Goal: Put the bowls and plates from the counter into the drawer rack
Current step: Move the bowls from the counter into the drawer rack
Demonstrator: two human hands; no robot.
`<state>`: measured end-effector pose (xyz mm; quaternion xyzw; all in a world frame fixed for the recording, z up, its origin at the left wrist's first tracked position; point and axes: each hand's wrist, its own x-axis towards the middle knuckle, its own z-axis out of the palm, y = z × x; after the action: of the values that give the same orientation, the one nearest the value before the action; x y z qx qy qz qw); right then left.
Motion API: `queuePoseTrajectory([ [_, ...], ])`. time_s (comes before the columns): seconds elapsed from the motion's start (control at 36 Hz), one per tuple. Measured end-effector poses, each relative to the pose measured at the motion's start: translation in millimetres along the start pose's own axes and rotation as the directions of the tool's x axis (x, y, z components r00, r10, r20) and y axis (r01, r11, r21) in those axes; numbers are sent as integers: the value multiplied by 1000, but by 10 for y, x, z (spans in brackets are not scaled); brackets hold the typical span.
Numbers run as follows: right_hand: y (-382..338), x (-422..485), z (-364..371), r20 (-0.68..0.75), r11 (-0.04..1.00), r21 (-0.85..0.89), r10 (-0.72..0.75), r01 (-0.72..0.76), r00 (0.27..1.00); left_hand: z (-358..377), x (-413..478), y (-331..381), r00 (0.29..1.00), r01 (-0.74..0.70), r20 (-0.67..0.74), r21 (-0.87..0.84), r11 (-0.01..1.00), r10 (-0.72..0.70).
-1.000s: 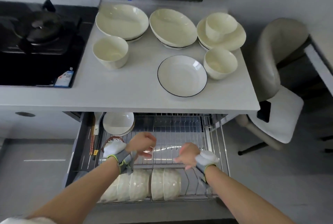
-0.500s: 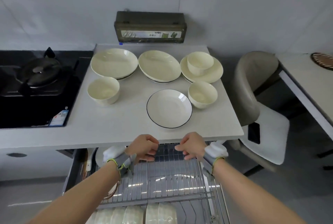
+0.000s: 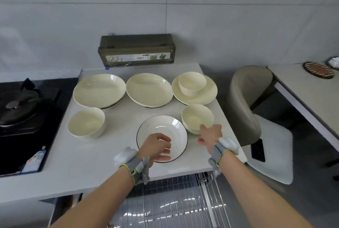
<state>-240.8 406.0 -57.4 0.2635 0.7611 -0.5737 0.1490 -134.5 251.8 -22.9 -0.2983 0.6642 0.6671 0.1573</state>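
Observation:
On the white counter (image 3: 88,176) lies a white plate with a black rim (image 3: 165,125). My left hand (image 3: 157,146) hovers over its near edge, fingers curled and holding nothing. My right hand (image 3: 210,134) is spread open, fingertips at the near side of a cream bowl (image 3: 197,117). A second cream bowl (image 3: 86,122) sits at the left. Behind are two large cream plates (image 3: 99,90) (image 3: 149,90), and a third plate (image 3: 201,97) with a bowl (image 3: 192,83) on it. The wire drawer rack (image 3: 174,204) stands pulled out below the counter.
A black stove with a pan (image 3: 20,106) lies at the left. A dark box (image 3: 136,52) stands against the wall behind the dishes. At the right are a grey chair (image 3: 256,114) with a phone (image 3: 257,149) on it, and a white table (image 3: 311,88).
Both hands rose from the drawer rack up over the counter edge. The left now hovers over the black-rimmed plate and the right reaches the cream bowl. The view tilted upward.

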Motion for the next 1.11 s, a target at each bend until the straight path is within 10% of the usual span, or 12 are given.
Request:
queuePoseTrajectory([
  [0.36,53,202,66,98,912,402,44,-80,994,15,86,99,999,-20,-37,-34,999,19],
  [0.75,21,-641,-549,248,976,61,-216,208,944,132,-253,274,995,-97,32,-72,993,100],
  [1.11,485,-1205,-825,576,942,-228,-72,244,814,61,-778,-332,999,-34,23,48,998,33],
])
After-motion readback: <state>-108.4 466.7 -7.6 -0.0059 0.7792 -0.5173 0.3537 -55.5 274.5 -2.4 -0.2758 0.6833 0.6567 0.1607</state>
